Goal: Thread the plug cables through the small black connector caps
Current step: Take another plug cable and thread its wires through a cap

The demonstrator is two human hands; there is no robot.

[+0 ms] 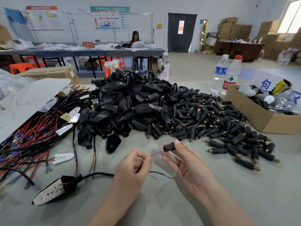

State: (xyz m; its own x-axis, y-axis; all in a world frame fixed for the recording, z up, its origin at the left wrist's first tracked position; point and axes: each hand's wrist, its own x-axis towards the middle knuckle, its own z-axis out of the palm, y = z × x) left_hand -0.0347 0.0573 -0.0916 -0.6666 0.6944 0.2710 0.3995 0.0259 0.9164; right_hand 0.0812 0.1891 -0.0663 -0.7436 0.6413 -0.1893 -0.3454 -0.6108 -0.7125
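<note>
My left hand [133,167] pinches a red wire [154,154] with a blue-sleeved tip between thumb and forefinger. The tip points at the open end of a small black connector cap [169,147], which my right hand [184,163] pinches between thumb and fingertips. A second black wire [160,174] with a blue-sleeved terminal hangs loose below, between the hands. Both wires run from a black cable [97,174] back to a plug assembly [53,190] with a metal plate in a black shell, lying at the lower left.
A big heap of black plug shells [130,101] fills the table's middle. Several small black caps [216,124] spread to its right. Red and black cable bundles [32,139] lie at the left. A cardboard box [259,115] and water bottles [228,75] stand at the right.
</note>
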